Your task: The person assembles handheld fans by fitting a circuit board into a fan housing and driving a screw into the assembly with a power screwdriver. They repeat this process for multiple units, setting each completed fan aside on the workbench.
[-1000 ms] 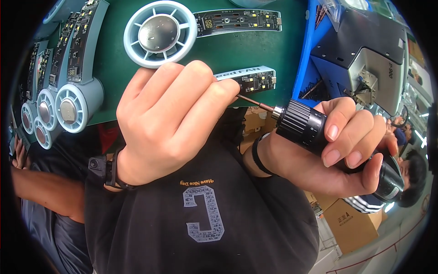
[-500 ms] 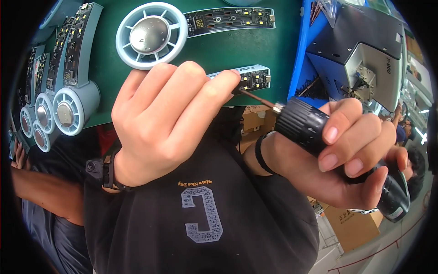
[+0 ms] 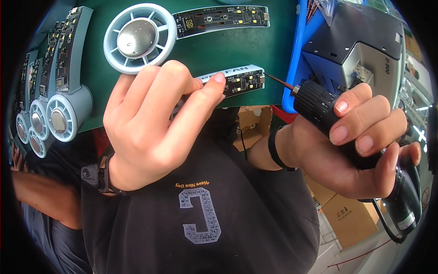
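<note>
My left hand is closed around a pale blue handheld-fan body. Its exposed black circuit board shows to the right of my thumb and fingers; the rest lies hidden behind the hand. In my right hand is a black electric screwdriver, fingers wrapped around its grip. The thin bit points up and left, its tip just off the right end of the board. Beyond my left hand lies another fan body, with a silver disc in its spoked ring and a bare board along its handle.
Several similar fan bodies stand at the left on the green mat. A blue tray holds dark screws and bits. Beside it sits a dark box-shaped screw feeder. Another person's arm shows at the lower left.
The screwdriver has moved right, and its bit has come away from the board beside my left fingers. More of the board's end shows. My left hand keeps its grip, shifted slightly left.
</note>
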`<action>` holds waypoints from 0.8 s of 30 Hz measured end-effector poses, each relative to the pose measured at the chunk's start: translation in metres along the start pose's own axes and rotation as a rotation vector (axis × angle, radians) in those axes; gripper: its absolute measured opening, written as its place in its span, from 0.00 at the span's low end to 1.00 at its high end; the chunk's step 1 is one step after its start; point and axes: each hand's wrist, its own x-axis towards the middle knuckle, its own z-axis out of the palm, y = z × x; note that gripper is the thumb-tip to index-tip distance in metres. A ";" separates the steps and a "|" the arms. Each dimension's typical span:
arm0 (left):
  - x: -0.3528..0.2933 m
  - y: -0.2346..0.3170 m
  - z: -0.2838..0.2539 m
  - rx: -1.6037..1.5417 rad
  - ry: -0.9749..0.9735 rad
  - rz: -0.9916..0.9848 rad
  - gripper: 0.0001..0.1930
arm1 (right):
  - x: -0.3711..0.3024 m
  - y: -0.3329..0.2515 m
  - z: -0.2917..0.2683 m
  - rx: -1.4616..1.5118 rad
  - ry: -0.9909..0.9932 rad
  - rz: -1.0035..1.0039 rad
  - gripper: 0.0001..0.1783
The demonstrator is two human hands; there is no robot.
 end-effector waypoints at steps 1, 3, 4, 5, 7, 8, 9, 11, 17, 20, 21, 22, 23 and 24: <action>0.000 0.000 0.000 0.000 -0.002 0.002 0.18 | 0.000 0.000 0.000 0.001 -0.019 -0.001 0.19; -0.001 -0.002 0.000 0.000 -0.003 0.003 0.18 | 0.001 0.000 0.002 0.001 -0.037 -0.001 0.19; -0.002 -0.002 0.000 -0.001 -0.002 0.005 0.18 | 0.001 0.002 0.004 -0.006 -0.042 0.012 0.18; -0.003 -0.003 0.000 0.000 -0.002 0.006 0.18 | 0.000 0.003 0.007 -0.012 -0.047 0.025 0.18; -0.004 -0.004 0.000 0.000 -0.003 0.007 0.18 | 0.000 0.005 0.014 -0.018 -0.053 0.039 0.17; -0.005 -0.004 0.000 0.001 -0.003 0.008 0.17 | 0.000 0.007 0.020 -0.010 -0.049 0.045 0.17; -0.005 -0.005 0.000 0.001 -0.003 0.010 0.17 | 0.000 0.008 0.026 -0.003 -0.046 0.051 0.16; -0.006 -0.006 -0.001 0.012 -0.004 0.016 0.17 | 0.001 0.011 0.039 0.015 -0.040 0.064 0.15; -0.008 -0.007 -0.003 0.036 -0.018 0.015 0.17 | 0.005 0.016 0.056 -0.010 -0.033 0.092 0.16; -0.007 -0.010 -0.001 0.019 0.008 0.016 0.19 | 0.006 0.019 0.060 -0.032 -0.022 0.101 0.16; -0.007 -0.011 0.000 0.010 0.020 0.018 0.19 | 0.006 0.019 0.062 -0.028 -0.009 0.105 0.15; -0.006 -0.012 -0.001 0.009 0.021 0.017 0.19 | 0.006 0.020 0.063 -0.025 0.005 0.108 0.15; -0.006 -0.012 -0.002 0.017 0.007 0.018 0.19 | 0.007 0.022 0.064 -0.026 0.004 0.107 0.15; -0.006 -0.012 -0.004 0.025 -0.007 0.020 0.20 | 0.007 0.025 0.066 -0.033 0.039 0.089 0.13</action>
